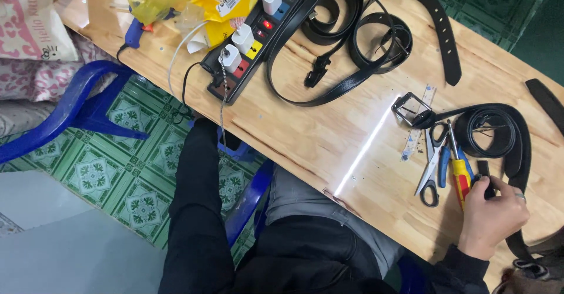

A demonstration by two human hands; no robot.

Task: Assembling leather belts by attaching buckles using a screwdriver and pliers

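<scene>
At table edge, right hand [492, 217] fingers pinching black loop [483, 170].

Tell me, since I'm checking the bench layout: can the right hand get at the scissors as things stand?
Probably yes. The right hand rests beside the yellow-handled screwdriver, and the scissors lie just beyond it on the wooden table. Nothing covers them, though the fingers already pinch a small black piece.

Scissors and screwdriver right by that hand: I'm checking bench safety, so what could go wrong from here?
1. The right hand pinches a small black loop beside the screwdriver and scissors; a slip could bring the fingers onto a tip or blade.
2. The belt coils around those tools, so pulling it might drag them along.
3. The power strip cables hang off the table edge and could snag.
</scene>
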